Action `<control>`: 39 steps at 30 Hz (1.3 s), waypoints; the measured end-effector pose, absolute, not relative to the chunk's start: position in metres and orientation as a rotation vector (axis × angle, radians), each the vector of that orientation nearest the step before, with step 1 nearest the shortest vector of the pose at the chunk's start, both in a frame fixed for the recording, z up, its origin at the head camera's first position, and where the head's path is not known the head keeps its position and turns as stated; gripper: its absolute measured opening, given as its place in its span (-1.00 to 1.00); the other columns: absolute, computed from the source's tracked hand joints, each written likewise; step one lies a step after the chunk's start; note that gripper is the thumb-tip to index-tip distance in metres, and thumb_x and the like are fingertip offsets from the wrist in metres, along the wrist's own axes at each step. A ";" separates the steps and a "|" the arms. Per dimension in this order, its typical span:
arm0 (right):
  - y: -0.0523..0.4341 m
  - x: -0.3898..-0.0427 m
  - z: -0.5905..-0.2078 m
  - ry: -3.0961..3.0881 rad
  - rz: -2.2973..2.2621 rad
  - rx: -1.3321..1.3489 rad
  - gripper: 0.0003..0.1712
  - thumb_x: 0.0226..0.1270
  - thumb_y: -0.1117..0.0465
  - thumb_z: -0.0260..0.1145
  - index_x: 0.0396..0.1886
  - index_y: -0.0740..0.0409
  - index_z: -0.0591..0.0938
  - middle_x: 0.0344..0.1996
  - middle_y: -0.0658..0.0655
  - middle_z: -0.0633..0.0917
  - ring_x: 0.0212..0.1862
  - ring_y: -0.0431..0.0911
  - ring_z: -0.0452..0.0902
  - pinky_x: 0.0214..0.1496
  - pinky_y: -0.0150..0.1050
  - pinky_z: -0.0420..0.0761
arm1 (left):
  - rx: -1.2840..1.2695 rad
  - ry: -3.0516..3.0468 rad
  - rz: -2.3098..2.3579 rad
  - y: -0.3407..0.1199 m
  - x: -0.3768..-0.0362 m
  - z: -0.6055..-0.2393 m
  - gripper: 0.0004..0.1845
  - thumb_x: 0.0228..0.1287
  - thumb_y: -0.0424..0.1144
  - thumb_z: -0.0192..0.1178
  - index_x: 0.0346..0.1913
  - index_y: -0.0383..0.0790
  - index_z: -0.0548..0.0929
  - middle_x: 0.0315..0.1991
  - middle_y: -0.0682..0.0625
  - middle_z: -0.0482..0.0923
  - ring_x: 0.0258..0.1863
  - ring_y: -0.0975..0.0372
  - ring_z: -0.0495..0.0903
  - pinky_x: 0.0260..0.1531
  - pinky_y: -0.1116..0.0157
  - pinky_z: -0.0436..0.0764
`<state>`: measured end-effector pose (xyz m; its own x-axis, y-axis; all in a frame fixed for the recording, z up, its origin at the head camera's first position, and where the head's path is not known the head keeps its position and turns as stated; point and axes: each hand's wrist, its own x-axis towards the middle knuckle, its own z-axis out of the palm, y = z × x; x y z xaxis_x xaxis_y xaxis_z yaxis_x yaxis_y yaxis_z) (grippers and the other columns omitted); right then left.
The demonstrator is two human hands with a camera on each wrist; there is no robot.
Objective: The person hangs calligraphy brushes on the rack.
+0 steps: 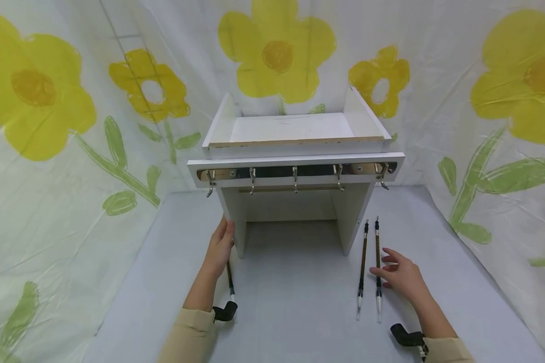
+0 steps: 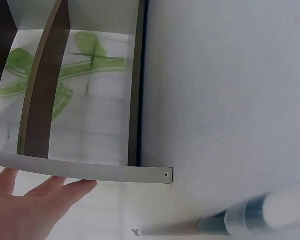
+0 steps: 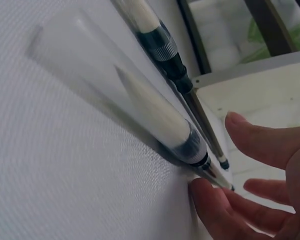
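A white shelf rack (image 1: 254,150) stands on the table, with a metal strip and several hooks (image 1: 295,179) across its front. My left hand (image 1: 218,249) is at its left side panel (image 2: 84,171), straight fingertips against the outer face. Beside that hand lies a calligraphy brush (image 1: 230,280) with a clear cap, partly hidden by the hand and wrist. Right of the rack, two more capped brushes lie side by side, an inner one (image 1: 362,272) and an outer one (image 1: 378,267). My right hand (image 1: 404,277) is at the outer brush, fingers spread and loosely bent, holding nothing.
The table (image 1: 295,322) has a pale covering. Behind and on both sides hangs a white sheet (image 1: 86,201) with yellow flowers. Black wrist mounts (image 1: 224,311) sit at both cuffs. The rack's hooks jut out toward me above its lower opening.
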<state>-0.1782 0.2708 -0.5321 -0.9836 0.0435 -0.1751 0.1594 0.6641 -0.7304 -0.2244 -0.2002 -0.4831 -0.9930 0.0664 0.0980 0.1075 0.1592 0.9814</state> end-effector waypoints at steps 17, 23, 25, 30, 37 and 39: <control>0.258 -0.187 -0.538 2.825 -1.110 0.232 -0.05 0.15 0.24 0.56 0.46 0.39 0.29 0.17 0.47 0.53 -0.05 0.17 0.61 -0.27 -0.14 0.73 | -0.160 -2.392 -2.017 -0.191 -0.212 -0.463 -0.36 0.66 0.09 -0.27 0.65 0.09 -0.10 0.65 -0.01 -0.13 0.61 -0.06 -0.03 0.42 -0.28 0.19; 0.257 -0.187 -0.536 2.808 -1.110 0.230 -0.08 0.16 0.28 0.53 0.46 0.39 0.29 0.16 0.46 0.54 -0.08 0.14 0.62 -0.28 -0.16 0.72 | -0.152 -2.364 -2.005 -0.197 -0.223 -0.485 -0.39 0.64 0.14 -0.27 0.63 0.25 -0.06 0.64 0.10 -0.09 0.61 -0.01 -0.01 0.42 -0.28 0.20; 0.257 -0.187 -0.534 2.789 -1.126 0.223 -0.09 0.17 0.30 0.50 0.46 0.40 0.28 0.17 0.47 0.54 -0.10 0.12 0.62 -0.30 -0.17 0.72 | -0.158 -2.361 -1.999 -0.198 -0.224 -0.488 -0.40 0.63 0.18 -0.27 0.62 0.30 -0.04 0.64 0.13 -0.08 0.61 0.01 0.00 0.41 -0.28 0.21; 0.258 -0.186 -0.531 2.765 -1.154 0.202 -0.11 0.16 0.38 0.43 0.47 0.42 0.26 0.18 0.51 0.52 -0.07 0.16 0.62 -0.33 -0.19 0.74 | -0.176 -2.352 -1.997 -0.199 -0.224 -0.489 -0.39 0.61 0.21 -0.26 0.61 0.33 -0.02 0.64 0.14 -0.07 0.61 0.00 0.00 0.40 -0.30 0.22; 0.260 -0.187 -0.527 2.752 -1.159 0.209 -0.09 0.15 0.42 0.37 0.49 0.42 0.21 0.22 0.54 0.49 0.01 0.26 0.60 -0.31 -0.16 0.74 | -0.163 -2.344 -2.021 -0.199 -0.221 -0.486 -0.39 0.62 0.18 -0.26 0.62 0.31 -0.04 0.64 0.14 -0.09 0.61 0.01 -0.01 0.42 -0.28 0.22; 0.262 -0.188 -0.527 2.755 -1.154 0.213 -0.09 0.15 0.42 0.35 0.50 0.43 0.20 0.22 0.56 0.49 0.05 0.29 0.59 -0.27 -0.13 0.74 | -0.164 -2.339 -2.028 -0.199 -0.222 -0.486 -0.39 0.62 0.18 -0.25 0.62 0.31 -0.04 0.64 0.12 -0.09 0.61 0.01 -0.01 0.42 -0.28 0.21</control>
